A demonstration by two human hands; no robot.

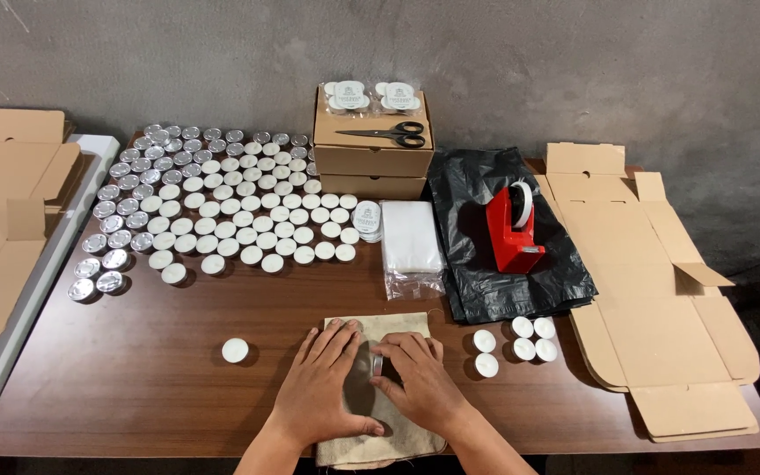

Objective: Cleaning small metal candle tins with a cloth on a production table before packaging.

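Both my hands rest on a beige cloth pouch lying at the table's near edge. My left hand lies flat on its left side, fingers spread. My right hand pinches a small tealight candle standing on edge over the pouch. A single white tealight sits on the wood to the left. Several more tealights cluster to the right of the pouch.
Many tealights cover the far left of the brown table. Stacked cardboard boxes carry scissors. Clear bags, a black plastic bag, a red tape dispenser and flat cardboard lie right.
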